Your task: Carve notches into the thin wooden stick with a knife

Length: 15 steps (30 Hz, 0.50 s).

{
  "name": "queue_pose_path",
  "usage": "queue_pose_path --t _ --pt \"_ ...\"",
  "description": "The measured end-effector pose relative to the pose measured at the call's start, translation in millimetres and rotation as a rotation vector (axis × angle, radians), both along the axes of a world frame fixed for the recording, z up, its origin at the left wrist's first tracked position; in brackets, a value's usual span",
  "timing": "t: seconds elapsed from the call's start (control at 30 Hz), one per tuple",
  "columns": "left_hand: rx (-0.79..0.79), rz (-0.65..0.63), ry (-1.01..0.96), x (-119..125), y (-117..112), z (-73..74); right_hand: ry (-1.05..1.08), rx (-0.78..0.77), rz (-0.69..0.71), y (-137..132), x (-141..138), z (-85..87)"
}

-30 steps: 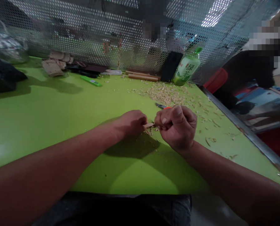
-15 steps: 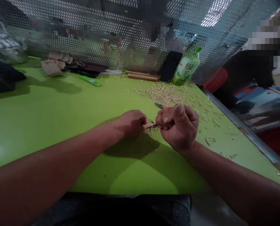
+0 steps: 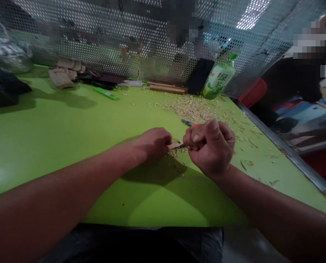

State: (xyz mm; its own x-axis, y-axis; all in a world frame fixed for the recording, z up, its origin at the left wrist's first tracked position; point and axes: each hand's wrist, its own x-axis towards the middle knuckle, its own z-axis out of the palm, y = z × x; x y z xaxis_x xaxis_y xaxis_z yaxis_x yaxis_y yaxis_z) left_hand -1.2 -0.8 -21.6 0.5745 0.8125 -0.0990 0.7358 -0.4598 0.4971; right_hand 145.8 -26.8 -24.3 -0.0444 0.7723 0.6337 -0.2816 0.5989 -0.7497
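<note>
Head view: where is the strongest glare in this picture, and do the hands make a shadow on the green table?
In the head view, the strongest glare is on the perforated metal screen at upper right; also in the head view, a dark shadow from the left hand and right hand falls on the green table.

- Right hand: closed fist is hiding whatever it is gripping and part of the wood strip.
- Left hand: is covering the strip's other end.
- Orange-handled tool: right hand is hiding its far end.
- Perforated metal screen: is blurring the things behind it.
- Dark bundle: left edge is cutting it off.
- Nearby person: right edge is cutting this figure off, pixelation is blurring the top.
</note>
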Motion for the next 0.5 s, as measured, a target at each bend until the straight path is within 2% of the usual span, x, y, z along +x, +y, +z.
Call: queue_pose_path --t 0.4,0.5 --pt "0.009 -0.024 -0.006 0.5 1.5 -1.4 0.006 0.012 0.037 -0.5 0.0 -1.2" --pt "-0.013 0.004 -0.043 0.7 1.3 -1.8 -0.009 0.013 0.033 1.2 0.3 -3.7"
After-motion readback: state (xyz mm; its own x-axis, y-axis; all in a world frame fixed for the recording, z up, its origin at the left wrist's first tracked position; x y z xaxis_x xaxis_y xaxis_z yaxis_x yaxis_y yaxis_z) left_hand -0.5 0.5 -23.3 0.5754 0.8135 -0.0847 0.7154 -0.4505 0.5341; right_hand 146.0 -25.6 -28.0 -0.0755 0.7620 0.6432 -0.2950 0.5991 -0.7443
